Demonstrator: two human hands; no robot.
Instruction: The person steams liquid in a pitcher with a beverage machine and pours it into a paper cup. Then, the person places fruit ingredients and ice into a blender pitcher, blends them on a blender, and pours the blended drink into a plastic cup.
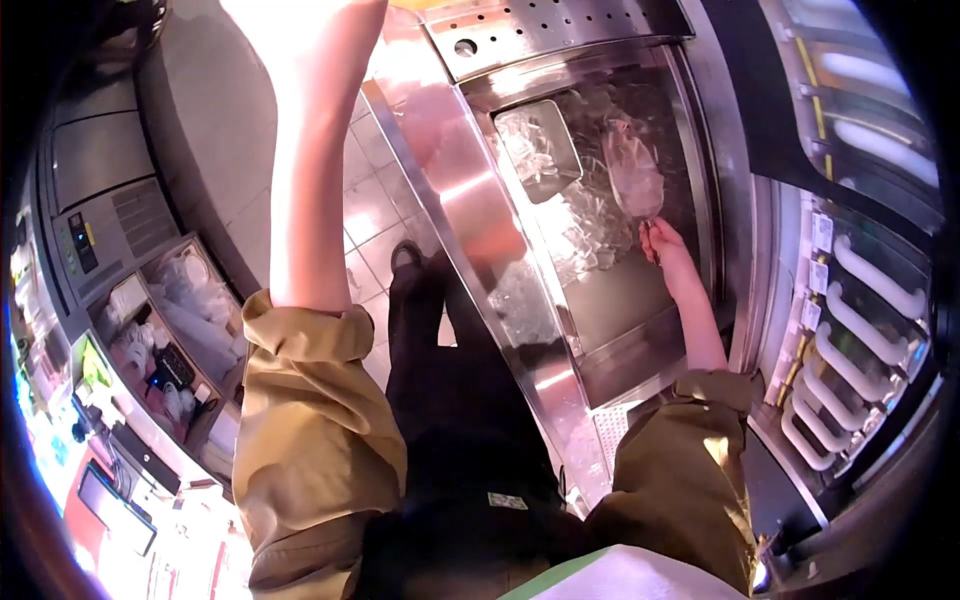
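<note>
Inside a metal bin, my right hand [660, 242] is closed around the handle of a clear scoop [635, 175]. Loose ice [580, 240] lies beside the scoop, to its left. A rectangular clear container [538, 150] with ice in it sits in the bin's upper left part. My left forearm reaches up past the bin's left side, and my left hand [310, 15] is cut off by the top edge of the view, its fingers out of sight.
A steel edge [490, 230] runs along the bin's near side, with a perforated metal panel [560, 25] above it. White curved handles [850, 310] stand at the right. Open drawers [175, 330] with packaged items are at the left, beyond the tiled floor [375, 215].
</note>
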